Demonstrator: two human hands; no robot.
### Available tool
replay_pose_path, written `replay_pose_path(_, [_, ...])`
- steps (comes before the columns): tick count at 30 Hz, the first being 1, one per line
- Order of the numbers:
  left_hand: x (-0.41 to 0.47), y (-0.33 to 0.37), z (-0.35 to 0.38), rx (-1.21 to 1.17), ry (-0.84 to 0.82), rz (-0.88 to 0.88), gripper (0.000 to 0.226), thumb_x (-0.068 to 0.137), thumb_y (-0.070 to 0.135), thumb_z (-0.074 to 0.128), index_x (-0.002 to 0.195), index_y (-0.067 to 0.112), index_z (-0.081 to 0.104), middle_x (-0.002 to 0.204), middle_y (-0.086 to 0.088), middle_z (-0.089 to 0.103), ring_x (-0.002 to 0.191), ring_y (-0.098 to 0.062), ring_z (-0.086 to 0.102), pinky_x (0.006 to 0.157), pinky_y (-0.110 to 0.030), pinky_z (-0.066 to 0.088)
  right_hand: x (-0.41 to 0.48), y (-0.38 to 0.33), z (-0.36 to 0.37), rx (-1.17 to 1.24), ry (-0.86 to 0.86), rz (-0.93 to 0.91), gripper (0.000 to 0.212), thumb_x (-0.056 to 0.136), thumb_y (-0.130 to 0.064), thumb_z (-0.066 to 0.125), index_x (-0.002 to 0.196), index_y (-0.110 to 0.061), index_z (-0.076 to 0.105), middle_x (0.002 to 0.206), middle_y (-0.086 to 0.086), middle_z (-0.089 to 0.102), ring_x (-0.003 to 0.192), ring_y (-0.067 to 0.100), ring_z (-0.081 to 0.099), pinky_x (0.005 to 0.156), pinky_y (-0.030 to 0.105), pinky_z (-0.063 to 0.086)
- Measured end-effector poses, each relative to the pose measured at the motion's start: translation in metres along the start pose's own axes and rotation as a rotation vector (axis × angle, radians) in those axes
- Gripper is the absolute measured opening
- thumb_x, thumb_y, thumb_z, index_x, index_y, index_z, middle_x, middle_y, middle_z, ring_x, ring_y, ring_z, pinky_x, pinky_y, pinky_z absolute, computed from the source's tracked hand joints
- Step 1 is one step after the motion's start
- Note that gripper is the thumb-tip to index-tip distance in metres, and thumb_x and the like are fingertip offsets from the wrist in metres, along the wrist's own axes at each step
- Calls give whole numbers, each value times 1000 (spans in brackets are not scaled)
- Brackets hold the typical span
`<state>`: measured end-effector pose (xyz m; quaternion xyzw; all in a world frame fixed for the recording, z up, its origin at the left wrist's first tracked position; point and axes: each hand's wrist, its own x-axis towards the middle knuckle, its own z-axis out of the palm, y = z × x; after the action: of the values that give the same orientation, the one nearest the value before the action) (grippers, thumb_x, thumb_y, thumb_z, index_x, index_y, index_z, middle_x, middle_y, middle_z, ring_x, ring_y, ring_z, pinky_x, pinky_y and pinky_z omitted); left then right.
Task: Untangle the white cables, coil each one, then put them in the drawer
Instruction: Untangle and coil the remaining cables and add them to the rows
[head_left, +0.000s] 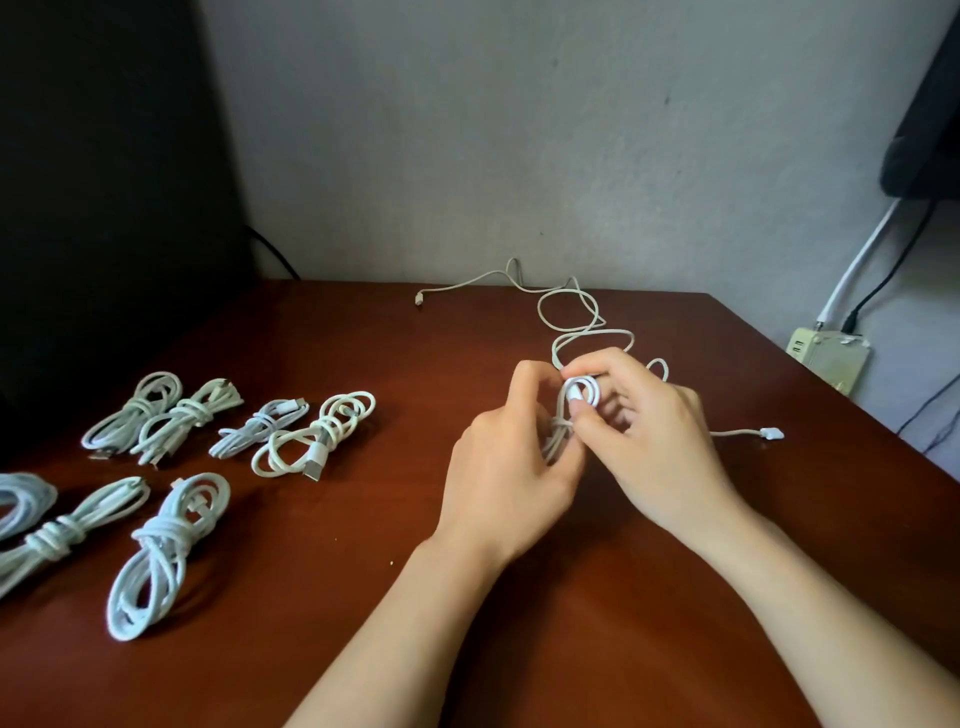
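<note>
A small white cable coil sits between both hands over the brown table. My left hand grips the lower strands of the bundle. My right hand pinches the top loop with thumb and fingers. A loose white cable trails from behind the hands toward the wall, with one plug at the far left. Another plug end lies to the right of my right hand. Several coiled, tied white cables lie on the left part of the table. No drawer is in view.
A dark panel stands at the back left. A beige power strip with black and white leads hangs off the table's right side. The table's right edge runs diagonally past my right hand.
</note>
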<state>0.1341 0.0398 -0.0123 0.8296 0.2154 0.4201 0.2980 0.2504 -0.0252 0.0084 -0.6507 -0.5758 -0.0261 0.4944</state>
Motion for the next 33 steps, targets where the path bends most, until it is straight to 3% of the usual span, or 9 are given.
replay_pose_path(9, [-1,-7,5,119,19,26,48,84,35,47,131,36,38,74,0,67,64,-25,62,62,-43,52,-1,2,0,18,-9,-27,27,84,-7,66,97,-27,54,74,-8,65,66,10,63,67,30,53])
replay_pose_path(15, [-1,-8,6,231,58,117,41,83,31,45,123,31,38,65,-2,63,54,-29,58,51,-41,50,1,0,-5,23,-7,6,27,77,-9,75,88,-27,57,65,-4,68,59,7,65,65,23,54])
replay_pose_path(18, [0,-9,5,262,49,139,33,84,32,45,115,28,33,63,-3,62,52,-30,57,49,-41,49,1,-1,-5,-8,20,7,25,74,-11,77,81,-26,59,60,-10,66,56,2,64,61,17,52])
replay_pose_path(23, [-1,-6,7,243,17,124,29,83,31,45,109,21,38,63,-4,60,55,-33,57,50,-42,48,1,1,-9,-79,15,-43,18,72,-7,77,80,-17,64,58,-6,66,53,1,64,59,30,55])
replay_pose_path(27, [-1,-5,7,222,-27,97,31,78,30,45,105,15,43,65,-8,61,59,-36,56,54,-45,48,2,4,-9,-159,10,-91,9,68,-19,72,75,-17,65,58,-4,66,53,2,64,56,33,55])
replay_pose_path(33, [-2,-3,10,141,19,89,27,83,29,47,105,15,51,63,-7,65,60,-33,62,57,-43,52,4,5,-9,-96,105,-27,26,66,-1,79,64,-22,64,62,-5,69,55,0,61,55,21,52])
